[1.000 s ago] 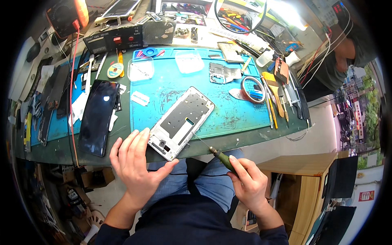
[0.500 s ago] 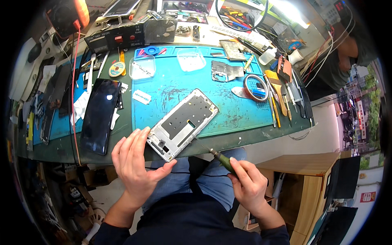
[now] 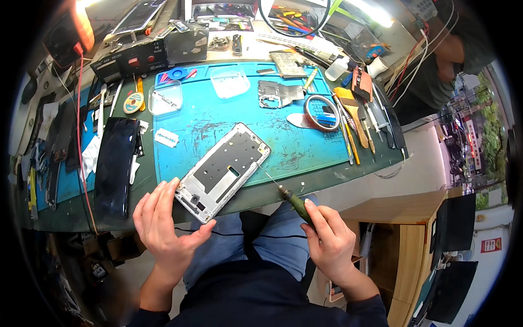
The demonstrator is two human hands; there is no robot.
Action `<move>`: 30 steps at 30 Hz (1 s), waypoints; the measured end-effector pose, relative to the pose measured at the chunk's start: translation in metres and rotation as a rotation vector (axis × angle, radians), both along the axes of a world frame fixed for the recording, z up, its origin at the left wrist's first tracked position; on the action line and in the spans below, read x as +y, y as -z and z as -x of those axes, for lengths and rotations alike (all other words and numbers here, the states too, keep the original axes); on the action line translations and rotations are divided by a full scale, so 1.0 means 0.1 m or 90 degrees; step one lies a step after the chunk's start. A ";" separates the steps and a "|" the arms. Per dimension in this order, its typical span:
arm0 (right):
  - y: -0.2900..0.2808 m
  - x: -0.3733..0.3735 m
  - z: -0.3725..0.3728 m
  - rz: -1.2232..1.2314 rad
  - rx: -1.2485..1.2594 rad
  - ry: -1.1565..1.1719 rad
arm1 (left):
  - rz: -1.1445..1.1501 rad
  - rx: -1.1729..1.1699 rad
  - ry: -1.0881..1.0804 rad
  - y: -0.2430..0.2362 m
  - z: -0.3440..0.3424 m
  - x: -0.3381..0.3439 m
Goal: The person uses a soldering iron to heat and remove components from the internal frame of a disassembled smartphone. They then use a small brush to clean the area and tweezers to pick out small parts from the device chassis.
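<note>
A silver phone frame (image 3: pixel 220 173) with a dark grey middle panel lies slanted at the front edge of the blue work mat (image 3: pixel 215 122). My left hand (image 3: pixel 170 220) grips its near end, fingertips along the left edge and thumb by the bottom corner. In my right hand (image 3: pixel 331 240) is a green-handled tool (image 3: pixel 295 203) with a long thin metal tip. That tip reaches the frame's right long edge, close to its far corner; exact contact is too fine to tell. A thin black cable (image 3: pixel 218 234) crosses below, between my hands.
Left of the mat lies a dark phone (image 3: pixel 116 166) beside a red cable (image 3: pixel 81 136). A razor blade (image 3: pixel 166 138), clear plastic boxes (image 3: pixel 230 83) and a tape roll (image 3: pixel 322 113) rest on the mat. Brushes (image 3: pixel 353 106) lie to the right. Another person's arm (image 3: pixel 449 57) shows at upper right.
The whole view has shifted, so the bench sits further left. Along the frame's right edge, the tool tip has moved toward the far corner. Both hands keep their grips.
</note>
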State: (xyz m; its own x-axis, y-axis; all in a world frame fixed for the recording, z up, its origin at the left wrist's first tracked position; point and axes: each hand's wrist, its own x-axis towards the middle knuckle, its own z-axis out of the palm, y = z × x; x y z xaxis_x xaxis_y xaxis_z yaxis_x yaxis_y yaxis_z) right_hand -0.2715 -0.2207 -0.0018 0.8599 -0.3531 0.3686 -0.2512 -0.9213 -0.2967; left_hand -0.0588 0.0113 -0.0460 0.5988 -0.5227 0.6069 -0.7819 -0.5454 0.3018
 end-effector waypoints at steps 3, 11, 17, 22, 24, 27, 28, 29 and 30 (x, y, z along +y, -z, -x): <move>-0.03 0.00 -0.01 0.002 0.011 -0.004 | -0.009 -0.003 -0.002 0.00 0.00 0.01; -0.03 0.01 -0.03 -0.006 0.015 -0.026 | -0.015 -0.009 -0.001 0.00 0.00 0.01; -0.06 -0.01 -0.04 0.002 0.018 -0.005 | -0.010 -0.004 -0.005 0.01 0.00 0.02; 0.00 -0.01 0.01 -0.002 0.009 -0.017 | -0.012 -0.007 -0.004 0.01 0.00 0.01; 0.00 0.00 0.00 -0.002 0.010 -0.022 | -0.013 -0.010 -0.004 0.01 0.00 0.01; -0.01 0.02 0.00 -0.004 0.015 -0.033 | -0.015 -0.013 -0.002 0.02 -0.01 0.02; -0.01 0.03 -0.01 -0.002 0.014 -0.036 | -0.015 -0.013 -0.001 0.02 -0.01 0.02; -0.01 0.04 -0.01 -0.001 0.013 -0.040 | -0.014 -0.012 0.000 0.01 -0.01 0.02; -0.01 0.06 -0.01 -0.001 0.013 -0.045 | -0.013 -0.011 0.000 0.01 0.00 0.02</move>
